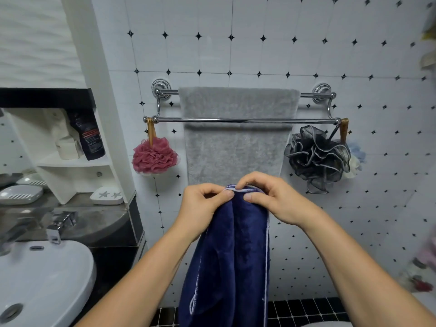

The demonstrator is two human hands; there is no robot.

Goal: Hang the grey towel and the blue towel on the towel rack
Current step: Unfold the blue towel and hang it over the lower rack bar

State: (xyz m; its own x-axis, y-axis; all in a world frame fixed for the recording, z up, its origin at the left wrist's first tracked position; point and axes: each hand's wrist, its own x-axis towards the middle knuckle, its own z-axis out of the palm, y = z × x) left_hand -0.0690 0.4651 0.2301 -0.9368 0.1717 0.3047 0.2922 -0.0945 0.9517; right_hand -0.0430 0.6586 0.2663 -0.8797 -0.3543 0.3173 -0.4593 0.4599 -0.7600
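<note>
The grey towel (236,138) already drapes the towel rack (245,119) (over its back bar). Below the rack, left hand (203,206) and right hand (269,197) pinch the blue towel (231,256) by its top edge. It likely needs spreading, then lifting over the front bar.

The towel rack (245,119) is made of polished chrome metal with a mirror shine, and the same bright metal is seen on the tap (56,228). The grey towel (236,147) is of thick, matt cloth with a fuzzy pile, while the blue towel (231,256) is of smoother, velvety cloth, edged with a pale stitched hem. A glossy white glaze is shown by the wall tiles (259,55) and the sink (47,274) — the pink puff (154,155) and the dark puff (316,156) are gathered from thin, ruffled mesh.
</note>
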